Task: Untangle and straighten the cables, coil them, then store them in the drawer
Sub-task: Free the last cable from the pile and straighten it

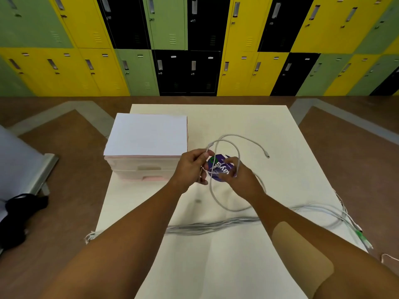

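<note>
Above the cream table cover (pixel 237 117), the left hand (pixel 192 167) pinches and the right hand (pixel 239 178) curls round the loops of a thin pale-grey cable (pixel 226 209). Light, limp and probably springy, it is best held where the loops cross. A long bundle of grey cables (pixel 216 225) lies nearer; the shut pink-and-white plastic drawer unit (pixel 138 167) stands to the left.

The cream table (pixel 237 126) bears a drawer unit (pixel 146 134), a grey cable bundle (pixel 205 228) and, seemingly, a purple disc (pixel 219 164).
</note>
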`<state>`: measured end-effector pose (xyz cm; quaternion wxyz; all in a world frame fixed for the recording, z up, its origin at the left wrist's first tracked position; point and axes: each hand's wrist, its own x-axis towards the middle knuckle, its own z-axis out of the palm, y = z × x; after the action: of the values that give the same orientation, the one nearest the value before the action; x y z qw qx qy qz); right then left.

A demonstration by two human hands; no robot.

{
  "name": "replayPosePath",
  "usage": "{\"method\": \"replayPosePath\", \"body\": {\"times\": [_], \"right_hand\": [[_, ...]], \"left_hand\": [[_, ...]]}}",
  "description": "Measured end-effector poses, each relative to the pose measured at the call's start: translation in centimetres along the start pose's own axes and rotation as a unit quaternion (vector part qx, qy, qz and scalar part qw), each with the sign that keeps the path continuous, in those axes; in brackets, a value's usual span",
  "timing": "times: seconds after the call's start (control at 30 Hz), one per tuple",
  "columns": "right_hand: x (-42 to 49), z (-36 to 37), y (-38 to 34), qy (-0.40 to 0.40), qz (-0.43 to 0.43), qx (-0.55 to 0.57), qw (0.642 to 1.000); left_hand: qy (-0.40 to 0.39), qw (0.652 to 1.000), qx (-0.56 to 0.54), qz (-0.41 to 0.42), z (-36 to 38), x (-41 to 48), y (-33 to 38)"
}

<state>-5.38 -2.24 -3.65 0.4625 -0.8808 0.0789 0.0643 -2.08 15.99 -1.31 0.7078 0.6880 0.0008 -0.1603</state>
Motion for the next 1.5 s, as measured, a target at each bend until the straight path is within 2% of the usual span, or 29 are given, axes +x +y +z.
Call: {"method": "replayPosePath", "body": {"times": [0.17,0.27,0.47,0.57,0.67,0.8,0.97,1.1,1.23,1.3,1.4,1.5], "right_hand": [[1.0,0.5,-1.4,-0.052,-0.011,-0.05,0.997],[0.1,2.1,-2.6,-0.071,-0.03,-0.016,0.997],[-2.2,6.1,-6.3,-0.161,-0.056,0.041,0.984],[-2.7,8.0,-7.7,-0.17,-0.059,0.002,0.984],[-3.0,10.2,-8.4,-0.214,-0.074,-0.06,0.972],[-3.9,12.7,-8.9,-0.255,-0.077,-0.097,0.959],[-3.1,11.5,-5.7,-0.187,-0.098,-0.219,0.953],[-1.6,7.8,-1.2,-0.091,-0.009,-0.326,0.941],[-1.3,3.0,1.4,0.081,0.087,-0.411,0.904],[-1.0,0.8,1.8,0.154,0.144,-0.362,0.908],[0.7,-1.3,2.3,0.187,0.2,-0.147,0.951],[3.2,-2.3,4.0,0.234,0.183,0.069,0.952]], "left_hand": [[-0.044,0.992,0.112,-0.04,-1.9,-1.6,-1.3],[-0.052,0.973,0.222,-0.032,-4.1,-3.1,-2.6],[-0.035,0.941,0.332,-0.063,-9.4,-6.5,-4.9],[-0.004,0.941,0.333,-0.052,-11.9,-8.5,-5.5],[0.036,0.961,0.271,-0.029,-13.3,-10.0,-5.4],[0.14,0.968,0.206,-0.014,-15.1,-10.9,-5.4],[0.264,0.943,0.205,0.004,-17.8,-11.3,-6.0],[0.328,0.925,0.191,-0.023,-19.0,-11.5,-6.4],[0.371,0.906,0.195,-0.059,-20.2,-11.4,-7.4],[0.364,0.905,0.206,-0.072,-20.1,-11.1,-7.8],[0.318,0.914,0.234,-0.089,-18.5,-10.2,-8.2],[0.257,0.925,0.265,-0.09,-16.4,-9.1,-8.8]]}}
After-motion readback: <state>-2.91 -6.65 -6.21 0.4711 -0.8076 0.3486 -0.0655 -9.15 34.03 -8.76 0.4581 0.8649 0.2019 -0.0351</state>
